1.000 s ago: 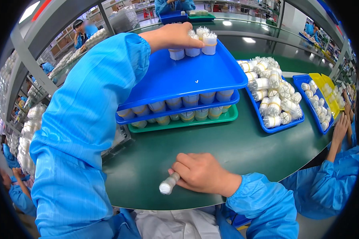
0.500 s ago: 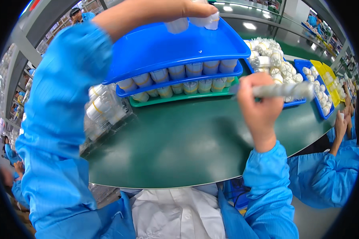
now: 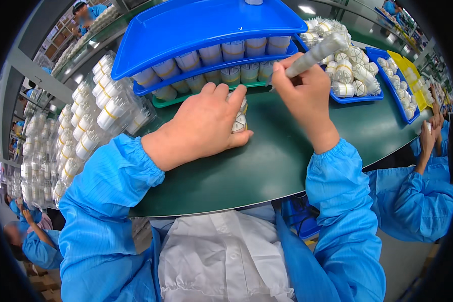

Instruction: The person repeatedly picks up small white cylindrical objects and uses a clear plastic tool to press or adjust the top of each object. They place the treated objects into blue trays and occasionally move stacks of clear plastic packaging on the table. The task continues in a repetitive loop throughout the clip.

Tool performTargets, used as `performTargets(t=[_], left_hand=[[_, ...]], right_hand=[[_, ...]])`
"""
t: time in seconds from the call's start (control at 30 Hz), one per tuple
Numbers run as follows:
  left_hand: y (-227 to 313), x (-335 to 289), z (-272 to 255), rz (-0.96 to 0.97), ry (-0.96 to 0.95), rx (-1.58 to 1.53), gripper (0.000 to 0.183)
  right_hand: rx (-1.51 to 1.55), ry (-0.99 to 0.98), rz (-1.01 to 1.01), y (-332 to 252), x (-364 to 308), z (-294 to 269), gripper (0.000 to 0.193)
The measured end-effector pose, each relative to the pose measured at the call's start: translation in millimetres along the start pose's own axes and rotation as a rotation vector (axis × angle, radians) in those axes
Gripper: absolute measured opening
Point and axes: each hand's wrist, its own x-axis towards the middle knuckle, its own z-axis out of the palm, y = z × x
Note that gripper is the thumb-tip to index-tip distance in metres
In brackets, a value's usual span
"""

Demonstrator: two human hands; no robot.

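Observation:
My left hand (image 3: 201, 123) is closed over a few white cylindrical parts (image 3: 240, 122) on the green table, with thumb and fingers round them. Their visible ends carry dark crossed lines, and most of the group is hidden under my palm. In my right hand (image 3: 307, 85) is a tool with a thick, whitish wrapped handle (image 3: 319, 53), gripped like a pen and slanting up to the right. Its working tip is mostly hidden by the fingers. Beyond my hands, a blue tray (image 3: 206, 22) tops a stack, with one white cylinder (image 3: 254, 2) at its far edge.
Below the top tray are another blue tray (image 3: 194, 73) and a green tray (image 3: 168, 102) of upright white cylinders. Clear plastic packs of cylinders (image 3: 108, 103) stand at left. A blue bin (image 3: 357, 98) heaped with parts sits right. A co-worker's hand (image 3: 428, 138) is further right.
My left hand has come down from above the top tray to the table with white cylinders. The right hand with the tool has moved slightly up and left.

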Motion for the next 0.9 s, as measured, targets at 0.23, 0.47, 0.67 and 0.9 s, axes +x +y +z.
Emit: performTargets(t=[0.23, 0.47, 0.67, 0.9], left_hand=[[3.2, 15.6, -70.8, 0.072, 0.109, 0.123, 0.063], [-90.2, 203.9, -94.6, 0.043, 0.520, 0.205, 0.070], [-121.4, 267.6, -71.4, -0.079, 0.094, -0.017, 0.083], [-120.6, 251.5, -70.0, -0.042, 0.241, 0.054, 0.063]], right_hand=[[-0.012, 0.046, -0.028, -9.4, 1.4, -5.4, 0.013], [-0.039, 0.164, -0.100, -24.2, 14.6, -16.5, 0.015], [-0.002, 0.119, -0.132, -13.9, 10.0, -11.7, 0.013], [0.027, 0.116, -0.133, -17.0, 8.0, -11.6, 0.011]])
